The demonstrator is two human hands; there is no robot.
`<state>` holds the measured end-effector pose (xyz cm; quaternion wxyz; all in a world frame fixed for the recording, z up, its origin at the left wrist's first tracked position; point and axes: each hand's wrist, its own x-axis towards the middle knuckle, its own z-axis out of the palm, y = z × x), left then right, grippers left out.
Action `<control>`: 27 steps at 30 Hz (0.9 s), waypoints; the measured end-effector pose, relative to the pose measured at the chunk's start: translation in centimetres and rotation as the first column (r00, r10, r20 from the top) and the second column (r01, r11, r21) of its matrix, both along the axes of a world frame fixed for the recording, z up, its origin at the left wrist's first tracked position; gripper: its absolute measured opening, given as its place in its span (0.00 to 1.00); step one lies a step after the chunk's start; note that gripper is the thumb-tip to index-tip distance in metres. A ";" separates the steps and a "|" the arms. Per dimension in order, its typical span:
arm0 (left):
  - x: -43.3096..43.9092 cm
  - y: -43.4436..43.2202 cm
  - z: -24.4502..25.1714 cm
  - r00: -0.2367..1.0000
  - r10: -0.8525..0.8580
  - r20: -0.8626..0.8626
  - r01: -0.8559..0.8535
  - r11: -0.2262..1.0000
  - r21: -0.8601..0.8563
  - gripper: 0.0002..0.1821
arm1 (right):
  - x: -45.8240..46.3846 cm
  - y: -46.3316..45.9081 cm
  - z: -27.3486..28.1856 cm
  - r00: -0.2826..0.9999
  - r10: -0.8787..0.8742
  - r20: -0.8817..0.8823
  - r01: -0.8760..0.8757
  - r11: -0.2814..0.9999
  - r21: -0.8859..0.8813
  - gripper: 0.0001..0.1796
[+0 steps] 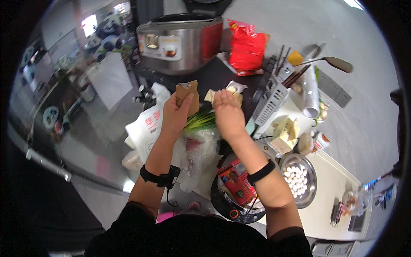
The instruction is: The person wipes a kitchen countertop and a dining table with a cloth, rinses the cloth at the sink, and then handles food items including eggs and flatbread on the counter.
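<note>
Pinched between the thumb and fingers of my left hand (pixel 179 107) is a flat piece of brown cardboard (pixel 187 93) with a small clear strip at its top. My right hand (pixel 228 110) lies over a crumpled cream-coloured wrapper or cloth (pixel 210 95); its fingers hide most of that thing, so I cannot tell whether they grip it. A white crumpled piece (pixel 237 86) shows just beyond the fingertips. Green leafy stalks (pixel 200 121) lie between and below my hands, their lower part in clear plastic wrapping (pixel 205 139).
Behind stand an open rice cooker (pixel 183 45) and a red packet (pixel 247 48). At right are a white utensil basket (pixel 271 102), a plastic wrap roll (pixel 310 96) and a metal bowl of small white eggs (pixel 313 189). Red packages (pixel 237 184) lie on a round black appliance (pixel 221 202). A white bag (pixel 147 125) lies left.
</note>
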<state>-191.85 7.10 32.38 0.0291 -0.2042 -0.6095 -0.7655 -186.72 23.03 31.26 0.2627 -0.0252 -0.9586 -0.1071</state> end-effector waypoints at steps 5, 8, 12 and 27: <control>2.6 -3.4 -2.6 0.993 0.011 0.116 -0.010 1.000 -0.007 0.17 | -0.3 -0.1 0.1 0.992 0.102 -0.071 -0.104 0.994 -0.035 0.24; 3.2 -4.2 -2.5 0.993 0.051 0.104 -0.053 0.999 0.010 0.16 | 0.2 -0.9 0.5 0.992 0.115 -0.056 -0.121 0.984 -0.127 0.27; 3.3 -5.6 -2.3 0.998 0.034 0.053 -0.033 0.999 -0.005 0.15 | 1.0 -1.8 1.4 0.990 0.122 -0.071 -0.134 0.970 -0.203 0.32; -10.3 -15.5 -3.0 0.961 -0.193 0.198 0.156 0.970 0.187 0.15 | -1.1 -5.5 0.5 0.954 -0.224 -0.199 0.201 0.971 -0.128 0.21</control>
